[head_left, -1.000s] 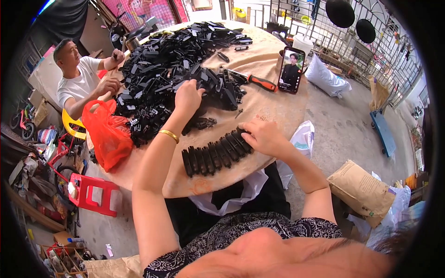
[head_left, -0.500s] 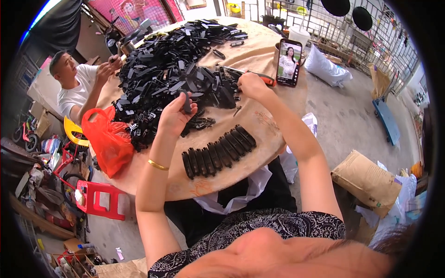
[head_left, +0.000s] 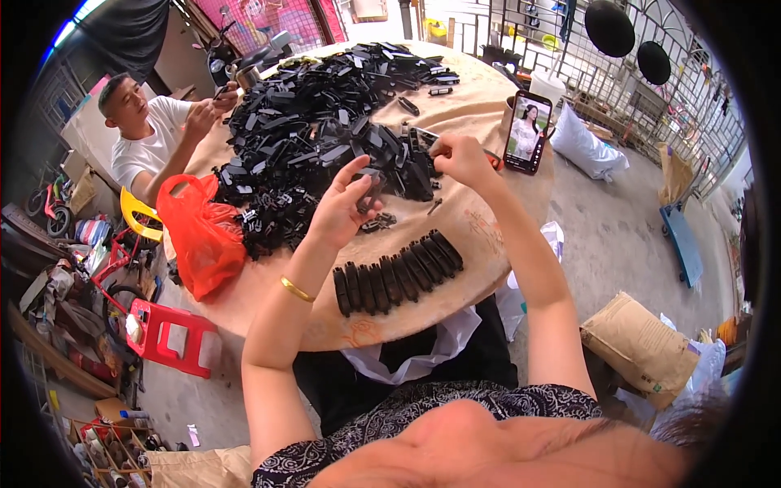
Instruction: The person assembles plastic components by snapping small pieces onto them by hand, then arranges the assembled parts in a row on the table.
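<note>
A large heap of black plastic parts (head_left: 301,114) covers much of the round, cloth-covered table (head_left: 488,215). Over its near side my left hand (head_left: 335,213) is closed around a dark plastic piece (head_left: 371,193), blurred and partly hidden by the fingers. My right hand (head_left: 460,163) is bent at the heap's right edge, fingers pinched together; whatever is in them cannot be made out. Between my forearms, close to the table's near edge, a curved row of long black parts (head_left: 399,272) lies side by side. An orange tool handle (head_left: 493,159) shows just behind my right hand.
A phone (head_left: 527,134) stands upright at the table's right. At the left edge are a red plastic bag (head_left: 199,236) and a co-worker (head_left: 150,134) handling a small part. A red stool (head_left: 171,337), brown sack (head_left: 639,350) and white sack (head_left: 590,146) are on the floor.
The whole view has shifted a little. My left hand has turned, its fingers lifting around the dark piece. My right hand stays by the heap's right edge, now more tightly bent.
</note>
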`<state>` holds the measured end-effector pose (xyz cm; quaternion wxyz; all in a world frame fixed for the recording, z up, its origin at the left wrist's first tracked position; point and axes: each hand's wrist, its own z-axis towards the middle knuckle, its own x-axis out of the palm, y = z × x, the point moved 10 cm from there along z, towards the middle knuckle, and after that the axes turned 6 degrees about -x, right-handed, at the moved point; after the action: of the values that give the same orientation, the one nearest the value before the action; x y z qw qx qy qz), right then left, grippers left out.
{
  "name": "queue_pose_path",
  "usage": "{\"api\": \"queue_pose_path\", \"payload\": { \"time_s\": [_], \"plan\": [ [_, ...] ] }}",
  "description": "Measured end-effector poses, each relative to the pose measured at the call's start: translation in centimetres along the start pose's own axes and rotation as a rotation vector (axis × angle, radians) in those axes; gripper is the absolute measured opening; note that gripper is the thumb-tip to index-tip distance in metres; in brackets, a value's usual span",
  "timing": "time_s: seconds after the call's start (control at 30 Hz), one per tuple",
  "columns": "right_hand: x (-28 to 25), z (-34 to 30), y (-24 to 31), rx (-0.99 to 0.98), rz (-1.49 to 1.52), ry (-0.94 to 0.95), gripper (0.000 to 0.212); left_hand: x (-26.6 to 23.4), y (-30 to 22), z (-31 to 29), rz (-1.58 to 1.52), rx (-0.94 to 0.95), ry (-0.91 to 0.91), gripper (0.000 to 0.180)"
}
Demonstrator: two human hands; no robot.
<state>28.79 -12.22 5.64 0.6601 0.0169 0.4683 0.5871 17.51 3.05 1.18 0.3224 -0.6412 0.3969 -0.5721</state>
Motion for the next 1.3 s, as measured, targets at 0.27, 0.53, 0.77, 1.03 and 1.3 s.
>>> {"api": "queue_pose_path", "payload": {
  "time_s": [0.27, 0.53, 0.77, 1.03, 1.3],
  "plan": [
    [2.8, -0.8, 6.5, 0.005, 0.676, -0.063, 0.015, 2.0, -1.3, -0.5, -0.069, 0.048, 0.105, 0.029],
    [0.2, -2.7, 11.2, -0.375, 0.350, -0.325, 0.013, 2.1, 0.6, -0.5, 0.049, -0.081, 0.265, 0.020],
    [-0.4, -3.4, 12.7, -0.516, 0.080, -0.389, 0.010, 2.2, 0.4, -0.4, 0.165, 0.030, 0.191, 0.028],
    [0.3, -3.6, 13.6, -0.525, -0.046, -0.308, 0.013, 2.1, 0.3, -0.4, 0.226, 0.039, 0.135, 0.028],
    [1.8, -4.2, 14.4, -0.599, -0.069, -0.081, 0.029, 0.5, 1.8, 0.2, 0.196, -0.021, 0.031, 0.024]
  ]
}}
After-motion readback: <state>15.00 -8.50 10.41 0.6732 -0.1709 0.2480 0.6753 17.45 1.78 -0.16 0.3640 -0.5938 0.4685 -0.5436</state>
